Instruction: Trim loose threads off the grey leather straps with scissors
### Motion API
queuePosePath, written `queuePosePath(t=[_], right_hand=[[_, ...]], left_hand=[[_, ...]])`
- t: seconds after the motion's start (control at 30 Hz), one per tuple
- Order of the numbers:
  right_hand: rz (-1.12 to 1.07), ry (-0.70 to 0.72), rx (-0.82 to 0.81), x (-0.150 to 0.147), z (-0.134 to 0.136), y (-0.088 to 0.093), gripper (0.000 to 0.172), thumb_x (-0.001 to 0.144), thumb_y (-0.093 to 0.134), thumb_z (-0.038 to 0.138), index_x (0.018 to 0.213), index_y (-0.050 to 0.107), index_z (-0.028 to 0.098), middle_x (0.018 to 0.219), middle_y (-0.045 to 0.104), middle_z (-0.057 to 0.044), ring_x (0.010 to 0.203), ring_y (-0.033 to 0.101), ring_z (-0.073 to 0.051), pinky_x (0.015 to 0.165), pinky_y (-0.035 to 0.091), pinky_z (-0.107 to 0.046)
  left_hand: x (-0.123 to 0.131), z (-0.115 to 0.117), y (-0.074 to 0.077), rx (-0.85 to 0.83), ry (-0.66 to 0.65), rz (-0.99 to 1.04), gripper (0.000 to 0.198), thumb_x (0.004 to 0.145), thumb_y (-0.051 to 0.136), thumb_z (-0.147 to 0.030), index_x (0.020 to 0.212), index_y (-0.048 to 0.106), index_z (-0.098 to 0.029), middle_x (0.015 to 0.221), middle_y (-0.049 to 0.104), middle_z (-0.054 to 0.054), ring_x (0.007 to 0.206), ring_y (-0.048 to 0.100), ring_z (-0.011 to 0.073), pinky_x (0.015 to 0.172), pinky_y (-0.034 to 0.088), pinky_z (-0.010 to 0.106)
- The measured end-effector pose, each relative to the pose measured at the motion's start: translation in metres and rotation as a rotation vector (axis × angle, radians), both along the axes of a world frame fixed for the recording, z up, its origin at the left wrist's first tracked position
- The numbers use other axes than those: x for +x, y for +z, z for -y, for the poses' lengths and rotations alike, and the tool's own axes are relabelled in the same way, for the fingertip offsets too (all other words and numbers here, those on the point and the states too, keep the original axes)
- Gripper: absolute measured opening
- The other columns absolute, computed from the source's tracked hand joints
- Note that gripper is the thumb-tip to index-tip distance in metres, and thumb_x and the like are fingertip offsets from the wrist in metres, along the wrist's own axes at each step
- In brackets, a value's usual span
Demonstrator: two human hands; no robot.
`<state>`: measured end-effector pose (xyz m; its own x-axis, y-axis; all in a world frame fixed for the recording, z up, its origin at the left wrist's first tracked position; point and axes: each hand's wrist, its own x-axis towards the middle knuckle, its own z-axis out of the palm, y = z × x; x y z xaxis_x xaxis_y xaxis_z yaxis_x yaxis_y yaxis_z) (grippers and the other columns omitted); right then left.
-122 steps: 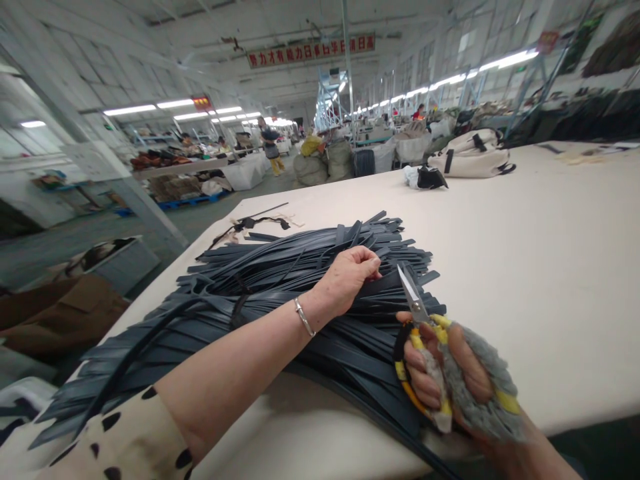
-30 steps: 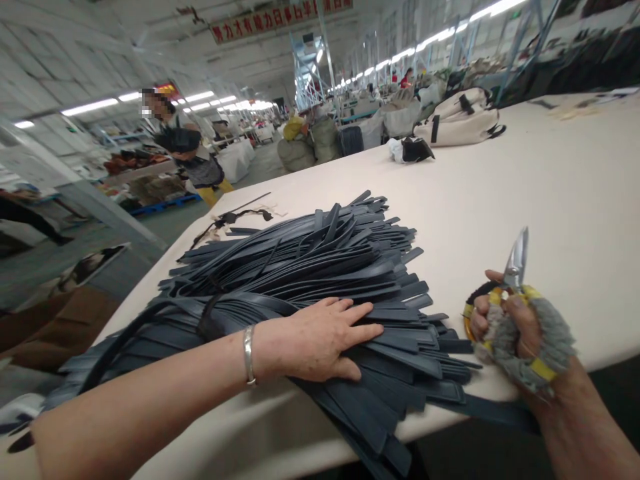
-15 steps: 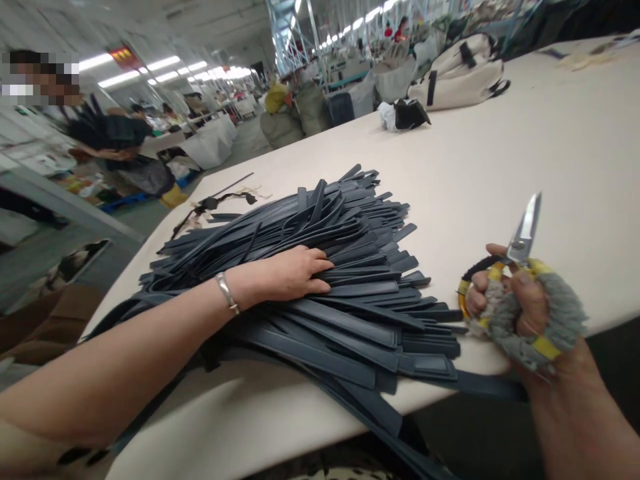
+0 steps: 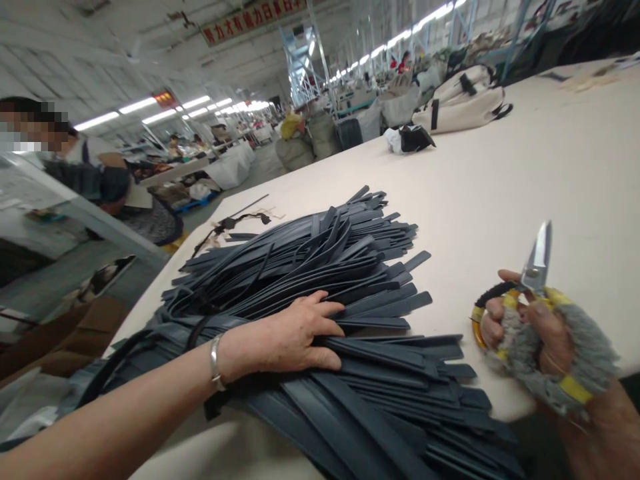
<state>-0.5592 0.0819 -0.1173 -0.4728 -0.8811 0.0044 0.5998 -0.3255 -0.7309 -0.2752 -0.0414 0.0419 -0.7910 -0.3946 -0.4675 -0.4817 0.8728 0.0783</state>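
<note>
A big heap of dark blue-grey leather straps (image 4: 320,293) lies fanned out across the near left of a cream table (image 4: 500,187). My left hand (image 4: 290,337) rests on the heap near its front, fingers curled down onto the straps with the fingertips pushed among them. My right hand (image 4: 535,333) is off the heap to the right, at the table's front edge, closed round the padded grey and yellow handles of a pair of scissors (image 4: 537,257). The scissor blades are closed and point up and away.
A cream bag with dark straps (image 4: 463,100) and a small black and white bundle (image 4: 410,139) sit at the far side of the table. Thin dark cords (image 4: 240,223) lie beyond the heap. A person (image 4: 90,180) stands left of the table carrying dark material.
My left hand has shifted on the heap, from lying flat to digging its fingers among the straps. My right hand stays closed on the scissors, off the heap. The person at left has come closer.
</note>
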Motion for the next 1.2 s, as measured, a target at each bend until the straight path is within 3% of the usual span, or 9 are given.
queuePosePath(t=[0.1, 0.2, 0.4, 0.6, 0.77, 0.83, 0.9, 1.07, 1.2], right_hand=[[0.012, -0.008, 0.009, 0.001, -0.002, 0.000, 0.051, 0.074, 0.070, 0.041, 0.121, 0.052, 0.032, 0.071, 0.052, 0.001, 0.050, 0.048, -0.014, 0.040, 0.044, -0.026], [0.000, -0.017, 0.011, 0.002, -0.002, -0.001, 0.050, 0.078, 0.065, 0.038, 0.125, 0.050, 0.032, 0.071, 0.052, -0.001, 0.051, 0.049, -0.015, 0.038, 0.044, -0.027], [0.016, -0.004, 0.044, 0.001, -0.001, -0.001, 0.055, 0.069, 0.074, 0.042, 0.119, 0.053, 0.036, 0.068, 0.051, 0.001, 0.048, 0.047, -0.015, 0.037, 0.043, -0.026], [-0.009, 0.011, 0.027, -0.001, 0.001, -0.002, 0.056, 0.067, 0.077, 0.045, 0.117, 0.054, 0.035, 0.070, 0.052, 0.002, 0.050, 0.049, -0.014, 0.039, 0.045, -0.026], [-0.042, 0.009, 0.031, -0.002, 0.004, -0.007, 0.050, 0.072, 0.074, 0.042, 0.118, 0.054, 0.037, 0.071, 0.052, 0.002, 0.051, 0.049, -0.013, 0.038, 0.044, -0.023], [-0.074, -0.007, 0.044, -0.002, 0.005, -0.009, 0.053, 0.070, 0.075, 0.043, 0.118, 0.054, 0.037, 0.071, 0.053, 0.002, 0.051, 0.050, -0.014, 0.038, 0.044, -0.024], [-0.087, -0.023, 0.057, -0.002, 0.008, -0.011, 0.055, 0.067, 0.078, 0.044, 0.116, 0.054, 0.037, 0.068, 0.054, 0.002, 0.050, 0.050, -0.014, 0.039, 0.044, -0.025], [-0.093, -0.026, 0.046, 0.000, 0.014, -0.004, 0.051, 0.065, 0.079, 0.043, 0.107, 0.052, 0.032, 0.063, 0.055, 0.004, 0.048, 0.050, -0.013, 0.042, 0.045, -0.024], [-0.150, -0.070, 0.053, 0.005, 0.016, 0.003, 0.052, 0.064, 0.079, 0.042, 0.105, 0.051, 0.028, 0.060, 0.053, 0.005, 0.046, 0.049, -0.012, 0.040, 0.043, -0.021]], left_hand=[[-0.004, 0.022, -0.005, -0.231, 0.036, -0.181, 0.036, 0.090, 0.048, -0.050, 0.106, 0.066, -0.023, 0.136, 0.048, 0.008, 0.131, 0.038, 0.0290, 0.110, 0.032, 0.049], [-0.003, 0.037, -0.011, -0.401, 0.129, -0.179, 0.032, 0.087, 0.057, -0.041, 0.110, 0.065, -0.022, 0.139, 0.044, 0.013, 0.126, 0.041, 0.0330, 0.104, 0.036, 0.054], [0.007, 0.013, -0.006, -0.096, -0.045, -0.173, 0.025, 0.095, 0.043, -0.032, 0.103, 0.065, -0.021, 0.122, 0.056, 0.008, 0.107, 0.058, 0.0187, 0.095, 0.046, 0.032], [0.009, -0.004, 0.000, -0.119, -0.146, -0.085, 0.035, 0.096, 0.038, -0.034, 0.126, 0.057, -0.030, 0.130, 0.053, 0.011, 0.114, 0.053, 0.0281, 0.098, 0.043, 0.046], [0.011, 0.021, -0.006, -0.175, 0.026, -0.311, 0.033, 0.094, 0.044, -0.032, 0.121, 0.061, -0.024, 0.139, 0.047, 0.009, 0.126, 0.046, 0.0211, 0.107, 0.036, 0.036], [0.011, 0.032, -0.009, -0.353, 0.255, -0.299, 0.050, 0.091, 0.045, -0.043, 0.136, 0.045, -0.021, 0.147, 0.037, 0.013, 0.131, 0.040, 0.0267, 0.108, 0.033, 0.046], [0.011, 0.040, -0.010, -0.352, 0.407, -0.171, 0.069, 0.089, 0.042, -0.053, 0.145, 0.031, -0.014, 0.148, 0.033, 0.018, 0.132, 0.038, 0.0315, 0.107, 0.033, 0.050], [0.012, 0.029, -0.009, -0.084, 0.232, -0.097, 0.050, 0.090, 0.044, -0.042, 0.133, 0.050, -0.018, 0.138, 0.050, 0.007, 0.125, 0.048, 0.0176, 0.106, 0.034, 0.024], [0.015, 0.018, -0.014, -0.084, 0.156, -0.141, 0.049, 0.092, 0.040, -0.040, 0.134, 0.050, -0.018, 0.142, 0.046, 0.006, 0.128, 0.044, 0.0184, 0.108, 0.032, 0.026]])
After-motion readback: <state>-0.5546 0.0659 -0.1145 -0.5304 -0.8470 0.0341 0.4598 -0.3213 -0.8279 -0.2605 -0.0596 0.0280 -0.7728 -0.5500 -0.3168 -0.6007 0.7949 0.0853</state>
